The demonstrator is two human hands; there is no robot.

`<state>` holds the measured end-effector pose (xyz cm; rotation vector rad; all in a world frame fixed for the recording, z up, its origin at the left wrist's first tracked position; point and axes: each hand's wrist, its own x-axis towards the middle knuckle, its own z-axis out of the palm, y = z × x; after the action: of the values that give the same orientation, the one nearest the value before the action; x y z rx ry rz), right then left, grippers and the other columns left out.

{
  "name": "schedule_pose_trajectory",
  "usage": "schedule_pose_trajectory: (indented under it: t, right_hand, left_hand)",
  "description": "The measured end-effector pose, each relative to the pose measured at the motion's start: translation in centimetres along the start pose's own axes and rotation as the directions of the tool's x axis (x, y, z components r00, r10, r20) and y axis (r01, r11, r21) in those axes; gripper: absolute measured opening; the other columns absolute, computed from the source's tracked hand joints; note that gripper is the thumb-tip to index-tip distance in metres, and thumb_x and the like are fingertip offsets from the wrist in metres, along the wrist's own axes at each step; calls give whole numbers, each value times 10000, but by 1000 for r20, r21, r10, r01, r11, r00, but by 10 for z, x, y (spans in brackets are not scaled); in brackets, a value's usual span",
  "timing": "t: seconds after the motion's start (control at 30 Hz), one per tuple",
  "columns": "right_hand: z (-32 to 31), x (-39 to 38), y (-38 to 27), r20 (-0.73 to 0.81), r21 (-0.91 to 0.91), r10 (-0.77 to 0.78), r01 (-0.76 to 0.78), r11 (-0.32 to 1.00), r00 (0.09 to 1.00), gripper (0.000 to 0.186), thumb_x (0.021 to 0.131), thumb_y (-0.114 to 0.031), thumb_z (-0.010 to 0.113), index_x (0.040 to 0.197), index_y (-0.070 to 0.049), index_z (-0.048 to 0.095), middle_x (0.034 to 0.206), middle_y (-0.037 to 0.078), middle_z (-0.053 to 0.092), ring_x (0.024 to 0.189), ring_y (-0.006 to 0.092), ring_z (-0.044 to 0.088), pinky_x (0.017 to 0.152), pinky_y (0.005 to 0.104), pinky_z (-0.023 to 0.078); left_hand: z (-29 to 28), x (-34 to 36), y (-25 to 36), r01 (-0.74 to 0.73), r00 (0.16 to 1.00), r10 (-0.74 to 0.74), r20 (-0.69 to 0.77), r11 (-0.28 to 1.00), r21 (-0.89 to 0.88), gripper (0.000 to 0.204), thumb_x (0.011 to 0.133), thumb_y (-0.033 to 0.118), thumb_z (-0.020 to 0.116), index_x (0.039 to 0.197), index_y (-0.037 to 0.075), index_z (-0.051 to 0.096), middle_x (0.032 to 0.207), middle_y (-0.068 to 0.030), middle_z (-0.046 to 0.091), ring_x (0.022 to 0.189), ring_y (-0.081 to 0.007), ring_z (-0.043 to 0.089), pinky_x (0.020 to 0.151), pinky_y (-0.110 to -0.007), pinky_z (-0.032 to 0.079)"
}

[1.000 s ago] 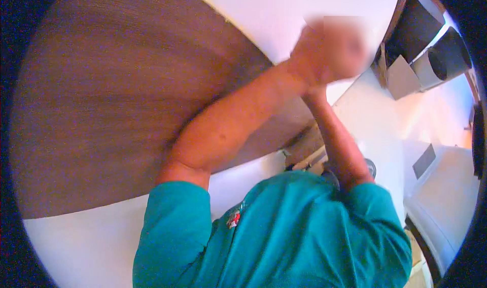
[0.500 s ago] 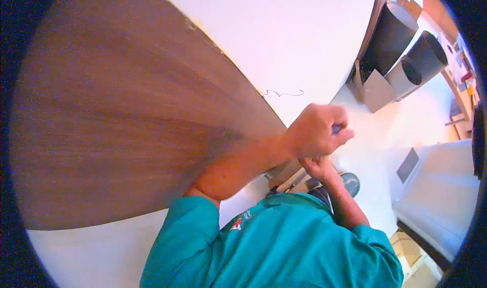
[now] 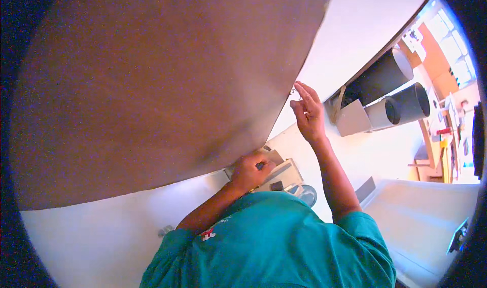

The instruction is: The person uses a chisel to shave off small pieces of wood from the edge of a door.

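A large brown board (image 3: 152,85) fills the upper left, its long right edge bordering a white surface (image 3: 355,19). My right hand (image 3: 308,110) is raised at that edge, fingers apart, its fingertips on or very near it beside a small dark squiggle that I cannot make out. Lower down, near the board's bottom edge, my left hand (image 3: 248,171) is curled round a small dark object (image 3: 260,166) that is too hidden to name.
Large dark cylinders (image 3: 375,75) and a smaller pale one lie beside a cardboard piece (image 3: 352,120) at right. Below my left hand are wooden pieces (image 3: 286,176) and a round grey-green item (image 3: 308,194). A cluttered bench (image 3: 439,141) and a pale padded surface (image 3: 406,217) occupy the right.
My hands have separated: the left has moved down and left with the dark object, and the right has risen to the board's edge. The board fills more of the view.
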<state>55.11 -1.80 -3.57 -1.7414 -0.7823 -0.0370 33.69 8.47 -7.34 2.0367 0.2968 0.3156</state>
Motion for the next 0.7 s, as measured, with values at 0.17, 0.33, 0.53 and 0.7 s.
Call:
schedule_pose_trajectory:
  t: [0.17, 0.33, 0.53, 0.7]
  right_hand:
    - [12, 13, 1, -21, -169, -112, 106, 980, 994, 162, 900, -62, 652, 1052, -27, 693, 923, 164, 687, 744, 275, 663, 680, 342, 537]
    - [18, 11, -16, 15, -391, -149, 143, 909, 989, 72, 898, -96, 620, 908, -32, 650, 839, 173, 673, 742, 368, 656, 673, 424, 536]
    - [35, 5, -33, 169, -727, 98, 57, 685, 981, 209, 897, -232, 544, 839, -54, 637, 829, 178, 680, 744, 392, 666, 651, 482, 539]
    - [89, -129, 58, 609, -734, 482, 218, 643, 630, 222, 865, -263, 550, 865, -141, 735, 885, 124, 725, 792, 339, 706, 683, 487, 566]
  left_hand:
    - [-18, -21, -23, 47, 997, -46, -65, 999, 8, 229, 797, 227, 782, 732, 61, 638, 728, -119, 668, 651, -272, 656, 619, -388, 511]
    - [-26, -35, -37, 79, 993, -76, -90, 996, 35, 246, 791, 255, 786, 738, 68, 635, 728, -124, 664, 654, -273, 652, 629, -390, 514]
    - [-36, -44, -47, 117, 991, -115, -73, 993, 29, 258, 781, 269, 784, 774, 54, 642, 679, -132, 650, 605, -252, 636, 593, -388, 513]
    - [-43, -46, -41, 81, 993, -78, -85, 996, 29, 250, 782, 246, 787, 763, 46, 637, 715, -141, 673, 632, -263, 661, 596, -384, 513]
